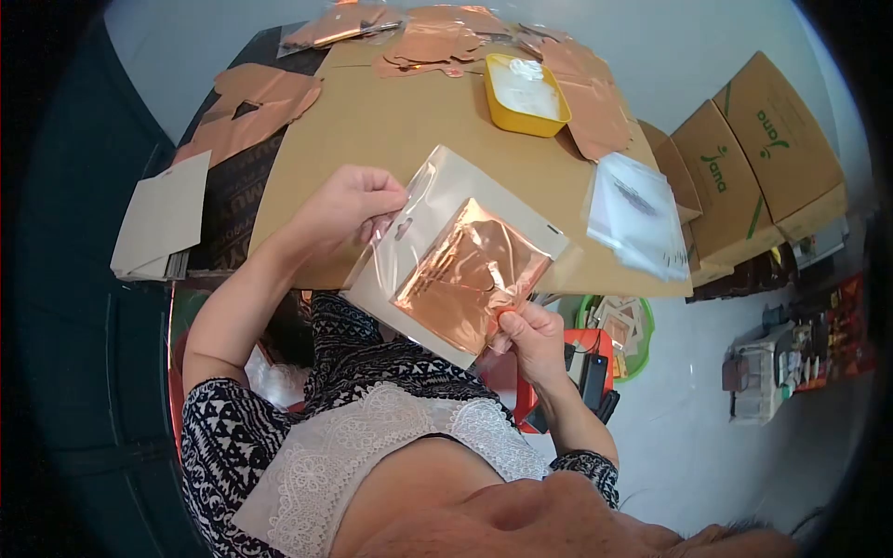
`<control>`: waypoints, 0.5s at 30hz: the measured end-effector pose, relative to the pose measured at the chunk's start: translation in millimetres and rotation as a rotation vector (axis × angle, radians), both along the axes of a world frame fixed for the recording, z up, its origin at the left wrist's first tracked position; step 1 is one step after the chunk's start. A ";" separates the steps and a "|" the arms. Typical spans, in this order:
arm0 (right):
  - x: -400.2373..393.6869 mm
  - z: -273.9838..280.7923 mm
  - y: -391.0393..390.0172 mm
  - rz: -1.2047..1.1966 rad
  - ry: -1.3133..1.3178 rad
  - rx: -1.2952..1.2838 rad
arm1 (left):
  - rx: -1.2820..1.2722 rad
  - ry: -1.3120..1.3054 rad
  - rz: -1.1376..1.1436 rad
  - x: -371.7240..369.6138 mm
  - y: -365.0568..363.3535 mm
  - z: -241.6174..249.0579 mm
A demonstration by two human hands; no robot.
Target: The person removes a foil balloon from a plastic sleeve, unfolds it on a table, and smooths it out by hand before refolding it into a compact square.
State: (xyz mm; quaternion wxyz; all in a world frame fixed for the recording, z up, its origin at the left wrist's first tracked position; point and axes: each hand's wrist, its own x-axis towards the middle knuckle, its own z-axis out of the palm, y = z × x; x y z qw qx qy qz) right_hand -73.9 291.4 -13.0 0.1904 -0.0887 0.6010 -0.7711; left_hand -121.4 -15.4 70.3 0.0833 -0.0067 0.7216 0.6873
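A clear plastic bag (423, 200) with a hang hole is held tilted above the near edge of the table. Inside it lies a folded copper-coloured foil piece (473, 274) in front of a pale grey card (516, 223). My left hand (358, 205) pinches the bag's upper left edge beside the hang hole. At the lower right, my right hand (532, 339) grips the bag, its thumb over the bottom of the foil piece and its other fingers behind.
Cardboard (372, 121) covers the table, with copper foil sheets (246, 112), a yellow tub (526, 121), plastic bags (637, 214) and grey cards (167, 214). Cartons (735, 177) stand at the right. A green basket (646, 339) and a red container (581, 349) sit below the table's edge.
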 end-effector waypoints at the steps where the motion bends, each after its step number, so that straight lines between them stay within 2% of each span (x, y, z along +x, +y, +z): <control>1: 7.5 8.0 -1.5 0.021 0.023 0.004 | -0.031 0.026 -0.003 11.1 -3.2 6.5; 3: 9.8 22.5 -3.3 0.051 0.055 0.020 | -0.073 0.068 -0.015 15.6 -8.2 5.8; 9: 9.7 24.7 -3.6 0.104 0.082 0.074 | 0.092 0.135 0.004 28.1 -13.2 8.5; 15: 13.6 25.2 -9.4 0.117 0.097 0.007 | 0.175 0.049 0.015 33.2 -16.7 11.1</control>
